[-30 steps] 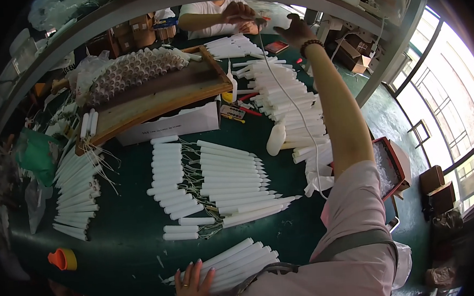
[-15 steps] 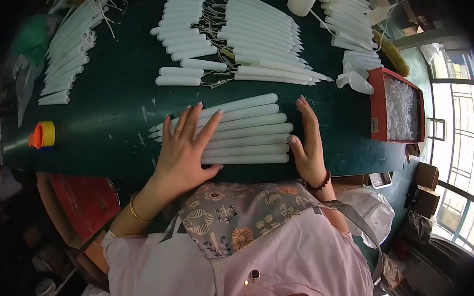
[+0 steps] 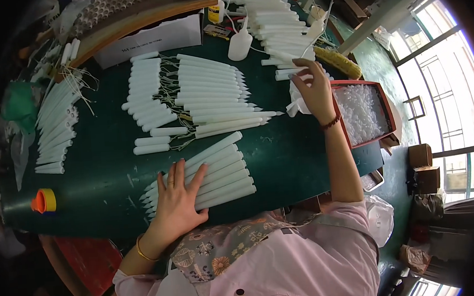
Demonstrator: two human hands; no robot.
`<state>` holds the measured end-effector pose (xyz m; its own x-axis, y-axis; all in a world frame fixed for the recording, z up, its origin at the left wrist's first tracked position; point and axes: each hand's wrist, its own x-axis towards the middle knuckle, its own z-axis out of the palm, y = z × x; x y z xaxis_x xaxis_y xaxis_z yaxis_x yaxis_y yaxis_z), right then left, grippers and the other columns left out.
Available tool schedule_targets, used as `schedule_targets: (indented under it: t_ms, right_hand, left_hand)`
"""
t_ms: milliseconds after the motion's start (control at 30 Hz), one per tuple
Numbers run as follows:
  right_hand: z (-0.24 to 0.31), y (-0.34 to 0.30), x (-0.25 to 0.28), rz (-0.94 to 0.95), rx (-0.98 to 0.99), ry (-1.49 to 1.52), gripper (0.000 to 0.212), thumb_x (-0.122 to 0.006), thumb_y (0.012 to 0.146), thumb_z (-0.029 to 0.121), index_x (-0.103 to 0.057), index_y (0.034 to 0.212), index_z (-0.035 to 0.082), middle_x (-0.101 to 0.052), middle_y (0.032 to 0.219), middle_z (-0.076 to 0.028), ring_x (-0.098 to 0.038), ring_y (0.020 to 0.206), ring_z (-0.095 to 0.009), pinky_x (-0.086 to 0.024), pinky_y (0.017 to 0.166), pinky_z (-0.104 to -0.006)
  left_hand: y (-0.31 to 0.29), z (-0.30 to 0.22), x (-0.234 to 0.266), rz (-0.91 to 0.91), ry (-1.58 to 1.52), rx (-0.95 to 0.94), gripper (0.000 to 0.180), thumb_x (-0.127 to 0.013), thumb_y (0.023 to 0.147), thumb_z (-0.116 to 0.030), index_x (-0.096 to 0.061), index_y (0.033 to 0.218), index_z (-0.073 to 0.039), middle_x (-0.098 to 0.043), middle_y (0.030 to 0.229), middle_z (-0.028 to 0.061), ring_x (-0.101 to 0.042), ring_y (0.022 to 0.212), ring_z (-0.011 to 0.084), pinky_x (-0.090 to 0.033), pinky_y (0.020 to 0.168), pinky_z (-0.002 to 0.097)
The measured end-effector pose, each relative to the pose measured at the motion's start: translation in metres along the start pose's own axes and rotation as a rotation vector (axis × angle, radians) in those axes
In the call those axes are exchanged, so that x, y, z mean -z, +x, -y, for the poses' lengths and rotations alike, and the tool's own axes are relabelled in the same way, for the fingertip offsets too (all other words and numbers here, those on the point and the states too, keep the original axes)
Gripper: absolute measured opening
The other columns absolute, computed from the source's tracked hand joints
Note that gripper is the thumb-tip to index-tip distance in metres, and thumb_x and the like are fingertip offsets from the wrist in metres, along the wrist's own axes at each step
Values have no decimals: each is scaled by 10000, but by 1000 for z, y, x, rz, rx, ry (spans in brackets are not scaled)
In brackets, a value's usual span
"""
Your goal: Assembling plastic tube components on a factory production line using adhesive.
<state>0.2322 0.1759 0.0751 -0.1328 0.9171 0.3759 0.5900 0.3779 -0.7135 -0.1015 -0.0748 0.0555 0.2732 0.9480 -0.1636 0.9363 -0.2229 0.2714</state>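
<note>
My left hand [image 3: 176,202] lies with fingers spread over a row of white taper candles [image 3: 225,176], side by side on the dark green table. Their pointed ends stick out to the left from under the hand, their blunt ends face right. My right hand [image 3: 314,89] is stretched out to the far right, thumb and forefinger apart. It is over crumpled white tissue [image 3: 296,101], close to the lower end of a pile of white sticks [image 3: 279,32]. Nothing shows between its fingers.
A red box [image 3: 358,109] of small clear pieces stands beside my right wrist. Farther back lie wired white tubes [image 3: 145,88] and pointed candles [image 3: 210,81], plus a white squeeze bottle [image 3: 239,44]. A yellow-orange tape roll [image 3: 46,200] is at left, a wooden-edged tray [image 3: 146,22] behind.
My right hand has left the blunt ends of the candle row and reached far right to the stick pile. My left hand stays on the row. The view has shifted.
</note>
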Motion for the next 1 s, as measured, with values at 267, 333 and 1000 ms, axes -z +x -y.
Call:
schedule_targets:
  t_ms: [267,333,1000]
  right_hand:
    - [-33,161,-108,166,234,-110,658,-899,806,346,-646,1323,26,-664,1312,-188,-695,1080,-307,-554,952,-405]
    - [-32,172,-134,270,110,-58,612,-887,817,372,-651,1213,-31,-732,1152,-203,-705,1079,-312,-549,971,-396]
    - [60,-132,-65,458,128,107,577,-658,861,-24,-556,1427,21,-575,1451,-190,-546,1346,-356,-423,1148,-425]
  left_hand:
    - [-1,-1,4,5,-88,23,1104,-888,667,-328,-354,1625,-201,-274,1601,299,-285,1507,482,-225,1206,709]
    - [-3,0,3,10,-109,19,1094,-893,663,-322,-368,1615,-201,-277,1602,300,-283,1513,480,-224,1207,712]
    - [4,18,1,18,-27,-80,1192,-905,649,-326,-281,1660,-231,-268,1566,348,-329,1455,534,-281,1176,702]
